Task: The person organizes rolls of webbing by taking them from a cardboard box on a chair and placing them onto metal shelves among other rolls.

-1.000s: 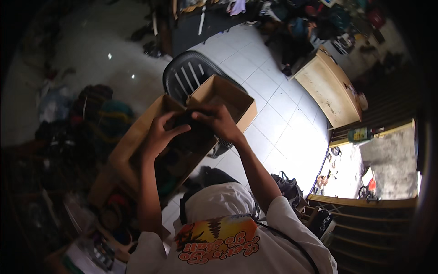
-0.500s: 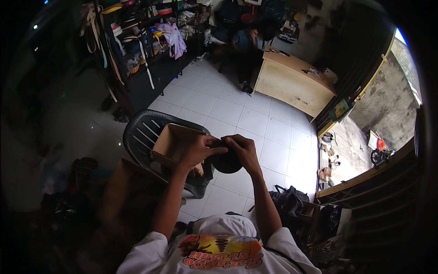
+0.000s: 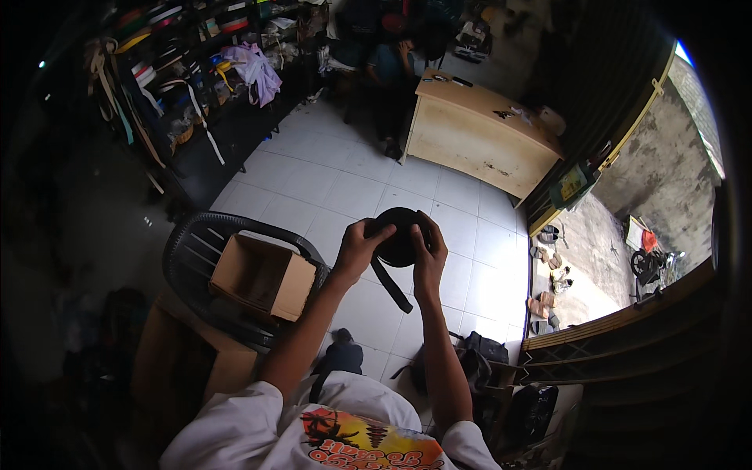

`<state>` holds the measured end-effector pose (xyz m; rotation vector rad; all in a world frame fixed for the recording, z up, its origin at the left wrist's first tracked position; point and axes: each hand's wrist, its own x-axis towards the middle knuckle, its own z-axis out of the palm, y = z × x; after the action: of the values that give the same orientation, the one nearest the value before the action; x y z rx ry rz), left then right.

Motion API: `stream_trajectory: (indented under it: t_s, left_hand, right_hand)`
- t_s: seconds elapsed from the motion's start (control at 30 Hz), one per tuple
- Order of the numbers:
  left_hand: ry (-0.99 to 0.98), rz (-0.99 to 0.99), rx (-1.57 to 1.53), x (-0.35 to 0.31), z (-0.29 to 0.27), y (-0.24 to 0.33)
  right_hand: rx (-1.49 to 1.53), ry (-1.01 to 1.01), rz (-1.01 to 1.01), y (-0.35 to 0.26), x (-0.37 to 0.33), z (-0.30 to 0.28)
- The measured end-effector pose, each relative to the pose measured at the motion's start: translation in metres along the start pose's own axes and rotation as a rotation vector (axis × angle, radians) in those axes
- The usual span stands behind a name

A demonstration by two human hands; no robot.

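Both my hands hold a coiled roll of black strap (image 3: 398,251) in front of me, above the tiled floor. My left hand (image 3: 359,252) grips its left side, the thumb lying across the face of the coil. On the right edge my right hand (image 3: 428,254) is closed, its thumb also pressed on the coil. The loose strap end (image 3: 393,290) hangs below, between my wrists. Left of my left forearm, an open cardboard box (image 3: 294,288) rests on a dark plastic chair (image 3: 176,254); shadow hides most of its inside.
A bigger open cardboard box (image 3: 235,364) stands beside the chair. Ahead are a wooden desk (image 3: 478,145) and a seated person (image 3: 386,74). Shelves with straps (image 3: 207,129) stand far left. Dark bags (image 3: 478,352) lie right of me; several shoes (image 3: 548,301) sit by the doorway.
My hands have lifted the roll away from the box and turned it, so its loose end now hangs down. The view has swung, shifting the chair and boxes leftward.
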<state>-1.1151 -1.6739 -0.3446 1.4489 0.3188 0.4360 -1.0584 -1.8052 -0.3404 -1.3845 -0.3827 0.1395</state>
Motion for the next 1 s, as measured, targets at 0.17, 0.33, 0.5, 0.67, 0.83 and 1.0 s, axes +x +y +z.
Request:
stream_trajectory:
  t_s: [0.17, 0.33, 0.5, 0.67, 0.83, 1.0]
  left_hand:
    - [0.258, 0.067, -0.036, 0.085, 0.048, -0.04]
    - [0.19, -0.059, 0.156, 0.183, 0.075, -0.035]
    - [0.099, -0.075, 0.086, 0.289, 0.115, -0.012]
    - [-0.167, 0.074, 0.279, 0.413, 0.107, -0.008]
    - [-0.422, 0.097, 0.353, 0.523, 0.101, -0.016]
    - [-0.035, 0.079, 0.316, 0.62, 0.081, -0.016]
  right_hand:
    - [-0.111, 0.169, -0.136, 0.045, 0.09, 0.013]
    - [-0.146, 0.302, -0.173, 0.056, 0.193, 0.011]
    - [-0.025, 0.531, -0.211, 0.049, 0.291, -0.002]
    - [-0.087, 0.115, 0.054, 0.033, 0.4, -0.057]
    - [-0.423, -0.296, -0.045, 0.061, 0.532, -0.07]
    - [-0.26, -0.254, 0.006, 0.081, 0.643, -0.009]
